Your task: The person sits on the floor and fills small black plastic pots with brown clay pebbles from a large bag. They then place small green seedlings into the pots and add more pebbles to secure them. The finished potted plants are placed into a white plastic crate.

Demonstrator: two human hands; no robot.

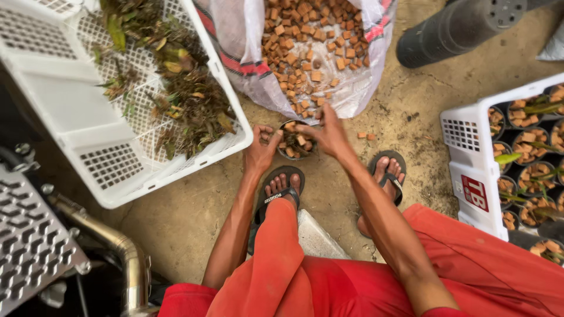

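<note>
A small black pot (295,142) full of brown chunks stands on the concrete floor between my hands. My left hand (262,149) cups its left side, fingers curled around the rim. Reaching over the pot's top from the right, my right hand (326,130) has its fingers on the chunks and the rim. Just behind the pot lies an open white sack (352,88) holding a heap of small brown cubes (305,35). A few loose cubes (365,135) lie on the floor to the right of my right hand.
A white plastic crate (64,88) with dried plant pieces (188,94) sits at the left. At the right, another white crate (470,170) holds several filled black pots. A stack of black pots (458,26) lies top right. My sandalled feet (282,188) rest below the pot. Metal parts (35,246) fill the bottom left.
</note>
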